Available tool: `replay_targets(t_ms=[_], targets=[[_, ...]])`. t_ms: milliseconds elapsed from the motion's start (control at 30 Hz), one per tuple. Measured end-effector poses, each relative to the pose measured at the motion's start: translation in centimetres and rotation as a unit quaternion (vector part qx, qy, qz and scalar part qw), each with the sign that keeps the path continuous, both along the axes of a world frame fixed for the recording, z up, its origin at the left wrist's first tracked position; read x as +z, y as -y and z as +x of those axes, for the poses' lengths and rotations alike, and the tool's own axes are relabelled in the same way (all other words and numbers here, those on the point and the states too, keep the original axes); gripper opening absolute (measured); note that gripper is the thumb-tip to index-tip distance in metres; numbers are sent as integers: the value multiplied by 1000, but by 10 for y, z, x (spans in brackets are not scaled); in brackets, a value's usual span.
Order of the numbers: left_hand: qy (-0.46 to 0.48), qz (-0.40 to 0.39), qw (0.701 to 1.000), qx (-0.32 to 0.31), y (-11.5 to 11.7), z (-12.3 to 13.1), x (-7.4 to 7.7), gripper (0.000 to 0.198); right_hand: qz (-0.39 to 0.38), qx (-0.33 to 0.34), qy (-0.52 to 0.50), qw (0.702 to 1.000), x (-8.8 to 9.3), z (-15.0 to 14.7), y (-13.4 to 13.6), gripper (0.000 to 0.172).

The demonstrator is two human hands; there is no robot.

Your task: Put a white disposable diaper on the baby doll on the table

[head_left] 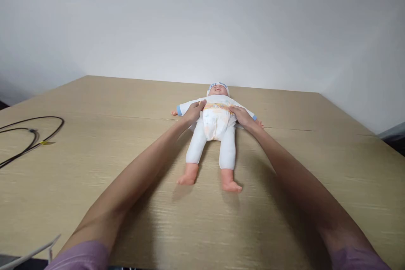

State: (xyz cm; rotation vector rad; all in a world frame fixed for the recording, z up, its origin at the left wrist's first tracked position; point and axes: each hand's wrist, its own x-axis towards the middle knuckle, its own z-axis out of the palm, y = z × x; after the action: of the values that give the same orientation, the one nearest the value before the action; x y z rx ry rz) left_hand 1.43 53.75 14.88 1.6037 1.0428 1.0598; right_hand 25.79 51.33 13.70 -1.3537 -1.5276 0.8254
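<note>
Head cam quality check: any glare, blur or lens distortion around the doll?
Head view: light is soft and even, with no glare on the table. Faint shadows lie under the forearms and by the doll feet. Wide-angle stretch lengthens the forearms. The left hand and right hand are sharp, but the doll's fine detail is soft.

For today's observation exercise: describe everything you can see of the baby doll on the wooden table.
The plastic-looking baby doll lies face up on the pale wooden table, head away from the camera, legs straight, arms spread. It wears a white cap with blue trim, a white top with blue cuffs, white leggings and a printed nappy; the feet are bare. The left hand and right hand touch the nappy's waist, one each side.
</note>
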Motion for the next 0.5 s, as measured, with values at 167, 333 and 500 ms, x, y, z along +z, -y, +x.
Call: replay_targets(t_ms=[167, 333, 500], targets=[[32, -67, 997, -21, -7, -7, -15, 68, -13, 41, -85, 995, -22, 3, -5, 66], [65, -169, 982, -55, 26, -20, -18, 64, -64, 58, -121, 989, -22, 8, 32, 76], [45, -228, 969, -83, 81, -36, -15, 62, -120, 84, -91, 985, -18, 15, 91, 71]])
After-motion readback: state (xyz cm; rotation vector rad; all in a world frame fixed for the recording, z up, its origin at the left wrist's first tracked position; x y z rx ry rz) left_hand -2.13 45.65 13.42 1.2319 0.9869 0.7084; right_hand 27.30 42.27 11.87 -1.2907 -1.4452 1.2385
